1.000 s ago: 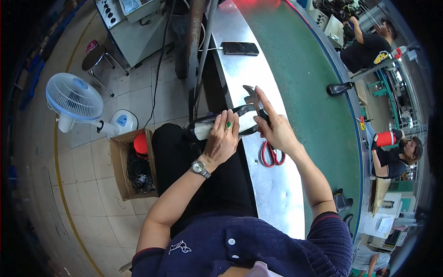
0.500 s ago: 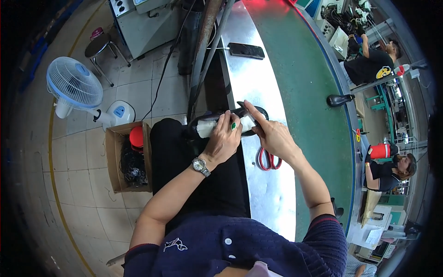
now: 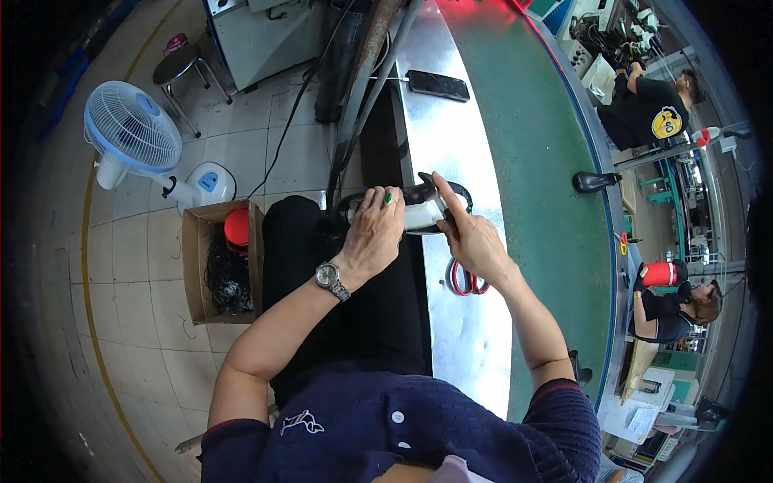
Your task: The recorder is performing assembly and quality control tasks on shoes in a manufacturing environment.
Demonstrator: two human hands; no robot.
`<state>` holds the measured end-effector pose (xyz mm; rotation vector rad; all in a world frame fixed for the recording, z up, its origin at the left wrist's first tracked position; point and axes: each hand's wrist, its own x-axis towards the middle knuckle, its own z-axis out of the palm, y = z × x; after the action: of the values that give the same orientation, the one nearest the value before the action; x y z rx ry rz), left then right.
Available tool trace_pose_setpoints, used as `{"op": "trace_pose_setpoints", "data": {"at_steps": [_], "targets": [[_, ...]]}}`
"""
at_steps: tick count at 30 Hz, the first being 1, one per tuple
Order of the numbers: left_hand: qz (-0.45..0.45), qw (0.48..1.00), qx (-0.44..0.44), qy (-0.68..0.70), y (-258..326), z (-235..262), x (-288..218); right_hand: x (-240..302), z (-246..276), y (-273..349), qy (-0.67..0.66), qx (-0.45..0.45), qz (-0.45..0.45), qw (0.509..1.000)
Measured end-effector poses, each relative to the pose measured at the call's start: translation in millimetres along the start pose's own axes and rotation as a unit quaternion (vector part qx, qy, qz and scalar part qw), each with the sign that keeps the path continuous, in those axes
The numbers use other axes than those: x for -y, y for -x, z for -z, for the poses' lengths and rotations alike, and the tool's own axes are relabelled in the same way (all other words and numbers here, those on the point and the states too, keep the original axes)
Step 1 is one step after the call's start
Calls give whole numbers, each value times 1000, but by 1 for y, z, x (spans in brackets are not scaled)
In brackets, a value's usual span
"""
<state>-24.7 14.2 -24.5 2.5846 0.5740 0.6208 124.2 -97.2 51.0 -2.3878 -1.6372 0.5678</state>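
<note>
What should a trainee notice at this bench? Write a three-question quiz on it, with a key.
1. True or false: the red-handled scissors lie on the metal bench, and neither hand holds them.
2. Which wrist carries the wristwatch? A) the left B) the right C) neither
3. Fill in: the left hand and the right hand together grip one thing, black and ___.

Key: 1 true. 2 A. 3 white: it is the black and white part held at the bench's near edge.
</note>
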Motion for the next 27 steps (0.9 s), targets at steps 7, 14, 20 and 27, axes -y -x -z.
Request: {"op": "trace_pose_setpoints", "data": {"at_steps": [7,14,20,27], "targets": [[-90,976,-67,-189,9,-13,1,26,-1,1,-68,-162,101,979],[-64,981,-136,-126,18,-24,3,28,2,-5,68,-14,69,995],[-140,967,-116,-180,19,-20,8,26,-13,-7,84,-24,45,995],[-131,965,-161,-160,18,-15,2,35,-18,-5,21,-70,60,995]]}}
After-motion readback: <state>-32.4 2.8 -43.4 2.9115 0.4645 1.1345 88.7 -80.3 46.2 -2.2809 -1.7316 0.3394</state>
